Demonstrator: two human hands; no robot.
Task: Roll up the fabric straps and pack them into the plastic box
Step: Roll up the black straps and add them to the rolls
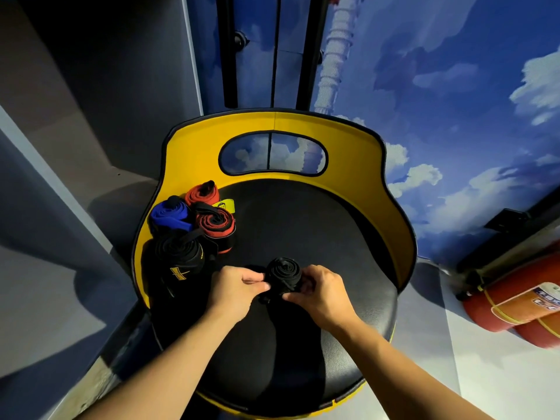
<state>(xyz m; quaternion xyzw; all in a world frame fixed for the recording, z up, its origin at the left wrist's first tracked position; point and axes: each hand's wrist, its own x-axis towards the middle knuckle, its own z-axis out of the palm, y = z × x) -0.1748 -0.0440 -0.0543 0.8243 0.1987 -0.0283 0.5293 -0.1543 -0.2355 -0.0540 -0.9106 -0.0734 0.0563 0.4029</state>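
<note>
I hold the rolled black strap [283, 274] between my hands above the chair's black seat [318, 237] — left hand [239, 291] pinching its left edge, right hand [318, 294] gripping its lower right. The other rolled straps [197, 225] sit clustered well to the left, against the yellow backrest [348, 147].

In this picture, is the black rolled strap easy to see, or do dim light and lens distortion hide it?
Head view: the black rolled strap nearly merges with the dark black seat, though its spiral shows; the wide-angle lens bends the edges; the left hand looks slightly blurred.
</note>
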